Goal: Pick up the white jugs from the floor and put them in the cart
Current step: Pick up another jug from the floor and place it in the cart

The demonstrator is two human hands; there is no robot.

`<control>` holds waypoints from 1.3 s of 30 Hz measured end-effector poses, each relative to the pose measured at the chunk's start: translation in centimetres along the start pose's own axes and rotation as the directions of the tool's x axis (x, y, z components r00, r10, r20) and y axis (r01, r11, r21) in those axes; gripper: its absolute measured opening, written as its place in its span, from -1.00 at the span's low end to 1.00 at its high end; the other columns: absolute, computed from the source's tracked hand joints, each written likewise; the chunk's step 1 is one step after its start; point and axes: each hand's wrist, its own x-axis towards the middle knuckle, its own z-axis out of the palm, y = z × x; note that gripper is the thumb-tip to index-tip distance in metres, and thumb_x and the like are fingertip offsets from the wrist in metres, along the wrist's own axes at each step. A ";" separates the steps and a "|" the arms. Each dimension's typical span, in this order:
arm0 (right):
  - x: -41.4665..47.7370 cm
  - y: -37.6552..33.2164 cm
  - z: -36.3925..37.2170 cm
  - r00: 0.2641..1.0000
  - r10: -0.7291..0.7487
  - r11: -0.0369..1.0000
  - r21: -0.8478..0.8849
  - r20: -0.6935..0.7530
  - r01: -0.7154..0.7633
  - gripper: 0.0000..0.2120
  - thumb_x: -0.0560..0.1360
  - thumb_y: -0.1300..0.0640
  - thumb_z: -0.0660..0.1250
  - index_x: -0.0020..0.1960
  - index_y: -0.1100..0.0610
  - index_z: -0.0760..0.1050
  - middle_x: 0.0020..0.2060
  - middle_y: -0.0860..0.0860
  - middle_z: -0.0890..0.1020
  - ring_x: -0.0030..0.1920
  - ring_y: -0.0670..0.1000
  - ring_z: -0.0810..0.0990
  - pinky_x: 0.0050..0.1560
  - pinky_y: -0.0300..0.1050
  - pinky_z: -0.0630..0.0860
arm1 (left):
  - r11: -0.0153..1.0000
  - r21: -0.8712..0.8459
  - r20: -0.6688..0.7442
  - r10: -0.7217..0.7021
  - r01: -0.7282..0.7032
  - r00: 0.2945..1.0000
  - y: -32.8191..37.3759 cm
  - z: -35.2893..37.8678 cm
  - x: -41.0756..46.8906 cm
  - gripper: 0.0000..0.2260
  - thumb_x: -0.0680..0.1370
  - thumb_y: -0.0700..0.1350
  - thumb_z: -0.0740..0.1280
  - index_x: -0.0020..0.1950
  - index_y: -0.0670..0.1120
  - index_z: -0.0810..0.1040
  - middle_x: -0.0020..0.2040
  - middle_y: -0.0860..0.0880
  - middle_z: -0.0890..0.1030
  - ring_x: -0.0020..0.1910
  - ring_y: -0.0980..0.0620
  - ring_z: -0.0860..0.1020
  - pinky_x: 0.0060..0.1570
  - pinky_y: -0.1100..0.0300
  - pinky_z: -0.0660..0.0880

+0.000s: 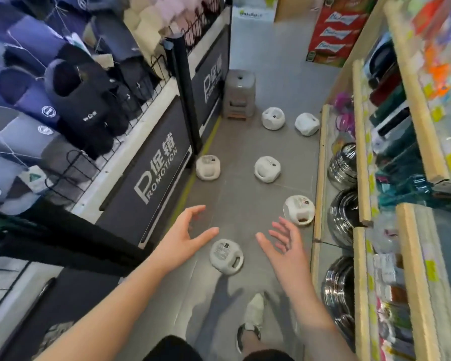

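Note:
Several white jugs stand on the grey floor of a shop aisle. The nearest jug sits between my two hands, seen from above with its label and handle up. My left hand hovers open just left of it, fingers spread. My right hand hovers open to its right, palm turned inward. Neither hand touches it. Another jug stands by the right shelf, two more in mid-aisle, and two farther back. No cart is in view.
A promotion bin with slippers lines the left. Wooden shelves with steel pots line the right. A stack of grey stools stands at the back left. My shoe is on the floor below.

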 end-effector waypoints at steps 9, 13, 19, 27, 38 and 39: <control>13.8 14.4 3.9 0.973 0.227 0.974 -0.011 -0.032 -0.228 -0.41 0.47 0.10 0.60 0.38 -0.08 0.39 0.23 -0.10 0.60 0.22 -0.21 0.61 0.40 -0.01 0.50 | 0.951 -0.099 0.017 -0.293 0.293 0.956 -12.2 8.2 12.4 -0.21 0.40 0.41 0.47 0.50 0.06 0.38 0.42 0.15 0.47 0.41 0.18 0.45 0.46 0.12 0.38; 18.5 25.4 7.3 0.936 0.349 0.937 0.005 -0.041 -0.349 -0.35 0.44 0.06 0.62 0.41 -0.04 0.36 0.22 -0.09 0.57 0.29 -0.02 0.60 0.40 0.01 0.50 | 0.917 -0.061 0.092 -0.388 0.394 0.917 -21.4 13.1 17.6 -0.31 0.51 0.21 0.49 0.54 0.00 0.35 0.48 0.09 0.43 0.41 0.11 0.45 0.36 0.21 0.36; 25.1 41.1 12.0 0.850 0.521 0.853 0.012 -0.076 -0.521 -0.05 0.41 -0.06 0.64 0.62 0.16 0.23 0.52 0.13 0.43 0.49 0.04 0.46 0.44 -0.07 0.41 | 0.894 0.021 0.123 -0.447 0.448 0.886 -34.8 18.2 25.6 -0.33 0.54 0.12 0.49 0.58 0.03 0.30 0.50 0.04 0.39 0.38 0.10 0.40 0.30 0.23 0.31; 30.2 54.9 14.3 0.677 0.685 0.709 0.029 -0.271 -0.705 -0.01 0.38 -0.16 0.64 0.62 0.17 0.27 0.56 0.14 0.42 0.51 0.16 0.46 0.51 0.03 0.38 | 0.875 0.035 0.303 -0.470 0.484 0.829 -48.3 23.7 33.5 -0.12 0.48 0.06 0.57 0.67 0.13 0.13 0.51 0.04 0.32 0.54 -0.04 0.36 0.39 0.16 0.41; 31.1 59.5 15.5 0.622 0.782 0.623 0.066 -0.037 -0.779 0.15 0.02 -0.38 0.69 0.45 0.08 0.36 0.23 0.04 0.62 0.23 0.13 0.63 0.38 0.17 0.55 | 0.825 0.158 0.484 -0.544 0.543 0.685 -54.9 26.1 36.7 0.02 0.22 0.29 0.69 0.56 0.20 0.26 0.23 0.12 0.68 0.20 0.04 0.68 0.24 -0.13 0.62; 31.1 59.4 15.5 0.620 0.783 0.622 0.059 -0.038 -0.781 0.12 0.10 -0.35 0.70 0.47 0.09 0.34 0.23 0.04 0.60 0.24 0.13 0.61 0.38 0.16 0.54 | 0.813 0.153 0.481 -0.558 0.563 0.676 -55.1 26.3 36.6 0.03 0.18 0.31 0.70 0.54 0.23 0.27 0.21 0.12 0.69 0.19 0.03 0.69 0.21 -0.15 0.63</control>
